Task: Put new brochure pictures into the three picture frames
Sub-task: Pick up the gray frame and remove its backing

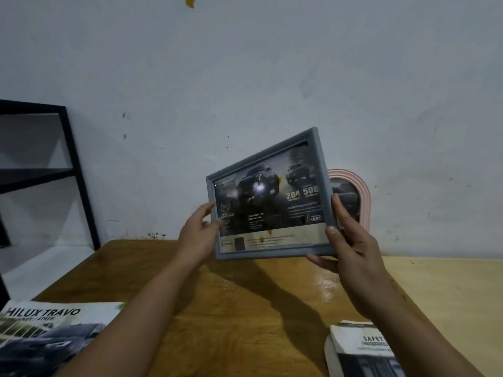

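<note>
Hands gripped the grey frame [269, 197] by its short sides, left hand [200, 232] and right hand [351, 246] each closed on an edge, holding it tilted above the wooden table [245, 308], probably to check the glossy truck brochure page behind the glazing. Behind the frame, a pink arched frame [359, 191] with ridged moulding leaned against the wall. Brochures [49, 330] lay nearer, left of the frame.
</note>
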